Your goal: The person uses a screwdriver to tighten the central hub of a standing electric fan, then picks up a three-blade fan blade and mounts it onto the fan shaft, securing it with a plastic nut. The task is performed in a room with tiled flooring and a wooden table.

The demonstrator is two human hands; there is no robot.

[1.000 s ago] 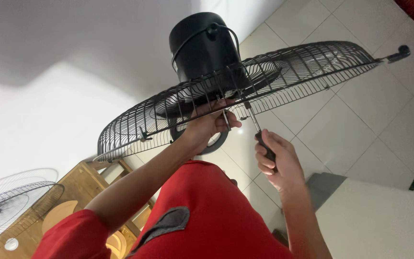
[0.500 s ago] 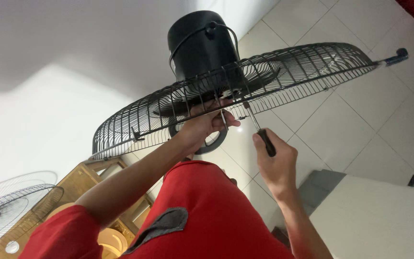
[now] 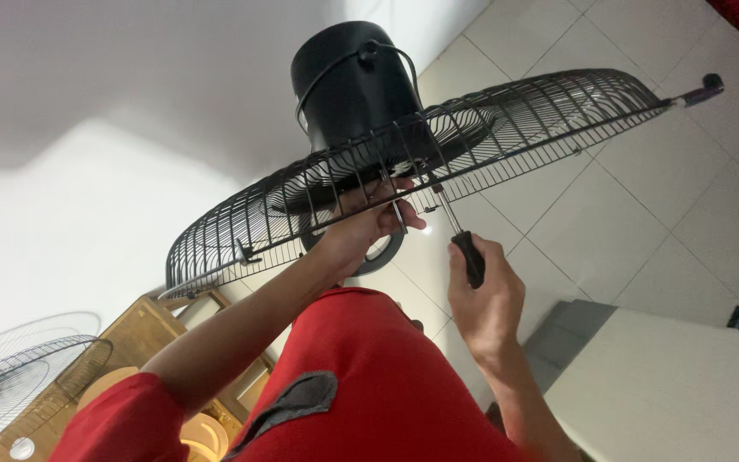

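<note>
Screwdriver (image 3: 464, 244) sits gripped in my right hand (image 3: 485, 295), tip at the grille (image 3: 438, 150) rim beside my left hand (image 3: 365, 224), whose fingers pinch the wires; I'd keep the shaft square, pressing steadily.

Matt black wire-metal fan guard (image 3: 506, 128), glossy floor tiles (image 3: 643, 222), wooden shelf (image 3: 143, 329).
</note>
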